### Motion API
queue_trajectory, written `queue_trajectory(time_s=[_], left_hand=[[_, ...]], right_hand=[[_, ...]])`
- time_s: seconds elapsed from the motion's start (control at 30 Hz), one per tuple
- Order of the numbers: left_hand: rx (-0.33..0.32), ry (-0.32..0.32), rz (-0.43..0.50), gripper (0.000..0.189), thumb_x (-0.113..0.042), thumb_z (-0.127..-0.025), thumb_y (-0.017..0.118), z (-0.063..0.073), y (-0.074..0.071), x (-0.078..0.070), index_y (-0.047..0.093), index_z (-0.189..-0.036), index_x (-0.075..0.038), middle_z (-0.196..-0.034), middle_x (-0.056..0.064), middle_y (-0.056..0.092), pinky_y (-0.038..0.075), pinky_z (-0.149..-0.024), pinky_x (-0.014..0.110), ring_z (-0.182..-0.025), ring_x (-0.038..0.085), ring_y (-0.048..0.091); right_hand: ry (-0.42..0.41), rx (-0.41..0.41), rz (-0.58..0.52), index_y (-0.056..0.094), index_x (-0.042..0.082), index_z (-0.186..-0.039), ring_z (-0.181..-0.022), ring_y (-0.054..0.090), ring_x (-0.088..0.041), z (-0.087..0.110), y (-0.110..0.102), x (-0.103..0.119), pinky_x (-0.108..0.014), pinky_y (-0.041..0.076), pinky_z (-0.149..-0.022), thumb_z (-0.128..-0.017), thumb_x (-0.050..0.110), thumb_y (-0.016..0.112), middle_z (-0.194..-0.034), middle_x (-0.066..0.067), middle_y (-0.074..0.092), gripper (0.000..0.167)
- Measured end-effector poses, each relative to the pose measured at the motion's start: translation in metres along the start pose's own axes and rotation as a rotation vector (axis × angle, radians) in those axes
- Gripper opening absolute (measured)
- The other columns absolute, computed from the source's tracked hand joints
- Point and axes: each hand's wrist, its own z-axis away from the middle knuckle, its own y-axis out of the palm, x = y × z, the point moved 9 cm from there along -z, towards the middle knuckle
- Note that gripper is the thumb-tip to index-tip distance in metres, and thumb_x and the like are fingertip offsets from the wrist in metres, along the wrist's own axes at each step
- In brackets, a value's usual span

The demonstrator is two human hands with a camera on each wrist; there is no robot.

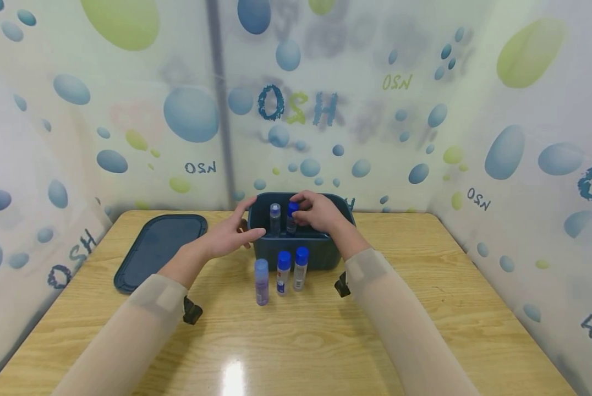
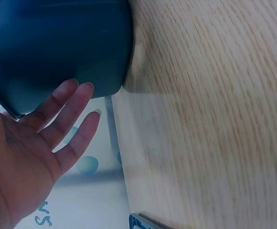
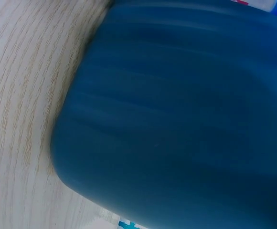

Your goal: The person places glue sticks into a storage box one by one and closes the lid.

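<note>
A dark blue bin (image 1: pixel 298 254) stands near the table's back edge. Inside it my right hand (image 1: pixel 318 212) pinches a small blue-capped bottle (image 1: pixel 291 224) by its cap. A second small bottle (image 1: pixel 275 223), its top clear, stands upright to the left of that one. My left hand (image 1: pixel 229 234) rests at the bin's left end, thumb and forefinger spread along the rim. In the left wrist view its other fingers (image 2: pixel 74 109) lie nearly straight against the bin's outer wall. The right wrist view shows mostly the bin's side; the right hand is hidden there.
In front of the bin stand a purple bottle (image 1: pixel 262 286) and two blue-capped clear bottles, one with a red and blue label (image 1: pixel 283 275), the other (image 1: pixel 300 270) with a barcode. A dark blue lid (image 1: pixel 162 250) lies flat on the wooden table (image 1: pixel 286 346). Patterned curtains (image 1: pixel 296 148) surround it.
</note>
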Motion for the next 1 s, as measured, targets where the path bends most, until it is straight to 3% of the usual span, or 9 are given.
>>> queue_trajectory(time_s=[0.5,0.8,1.0], left_hand=[[0.001,-0.003,-0.001,0.098,-0.064,-0.107,0.062,0.002,0.0,-0.004,-0.002,-0.177,-0.039,-0.115,0.017,0.071,0.058,-0.087,0.043,-0.104,0.035,0.075],[0.005,0.004,0.004,0.098,-0.064,-0.106,0.063,-0.001,0.002,-0.003,-0.002,-0.177,-0.04,-0.113,0.017,0.072,0.057,-0.087,0.042,-0.103,0.036,0.075],[0.005,-0.006,-0.004,0.098,-0.065,-0.106,0.062,0.0,0.0,-0.001,-0.003,-0.176,-0.041,-0.113,0.017,0.072,0.057,-0.087,0.043,-0.102,0.033,0.076]], right_hand=[[-0.02,-0.037,-0.086,0.062,0.016,-0.151,-0.114,0.078,-0.034,0.002,-0.01,0.001,-0.055,0.061,-0.105,-0.109,0.019,0.072,-0.147,-0.018,0.067,0.044],[-0.115,-0.15,-0.147,0.065,0.016,-0.149,-0.107,0.079,-0.031,0.007,-0.033,0.013,-0.048,0.065,-0.097,-0.109,0.027,0.073,-0.141,-0.012,0.071,0.043],[-0.191,-0.155,-0.153,0.067,0.016,-0.146,-0.109,0.078,-0.038,0.024,-0.042,0.028,-0.05,0.064,-0.095,-0.108,0.029,0.073,-0.136,-0.011,0.073,0.04]])
